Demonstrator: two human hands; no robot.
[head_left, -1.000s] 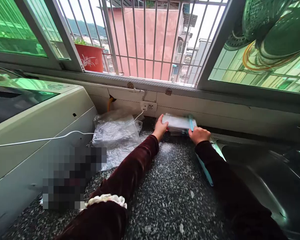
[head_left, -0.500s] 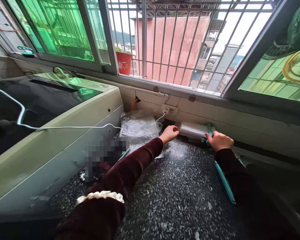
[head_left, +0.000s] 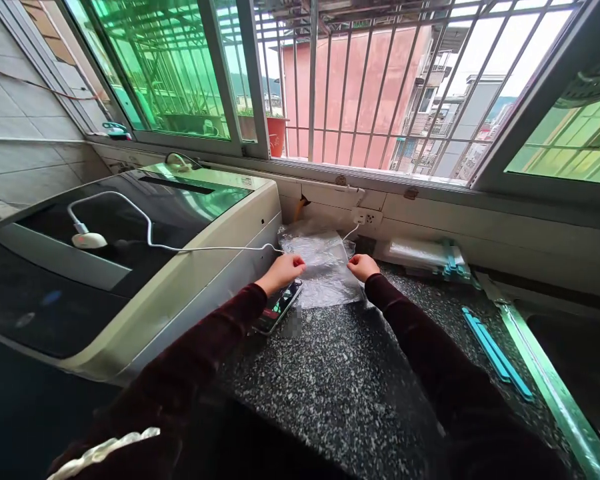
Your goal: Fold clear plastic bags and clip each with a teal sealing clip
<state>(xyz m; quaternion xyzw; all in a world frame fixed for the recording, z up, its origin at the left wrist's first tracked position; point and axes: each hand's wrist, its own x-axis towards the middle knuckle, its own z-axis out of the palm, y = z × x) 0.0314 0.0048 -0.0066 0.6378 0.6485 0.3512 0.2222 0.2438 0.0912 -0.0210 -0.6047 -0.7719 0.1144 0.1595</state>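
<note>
My left hand (head_left: 283,272) is closed in a pinch at the left edge of a clear plastic bag (head_left: 325,287) on the speckled dark counter (head_left: 325,373). On the opposite edge, my right hand (head_left: 364,267) pinches the same bag, thumb and fingertips together. The bag lies flat and crinkled, on or among other clear plastic. Partly under my left wrist is a phone (head_left: 281,308) with a lit screen. A white cable (head_left: 220,249) passes just behind my left hand.
To the left stands a washing machine (head_left: 200,260) with a small white device (head_left: 89,240) on its lid. A clear plastic packet (head_left: 415,252) with teal strips lies by the wall. Teal strips (head_left: 497,353) rest beside the metal sink edge (head_left: 545,373). A wall socket (head_left: 367,217) is behind.
My right hand has let go of the packet by the wall and moved left to the plastic bag. My left hand has also shifted left, onto the bag's left edge. The view has turned left.
</note>
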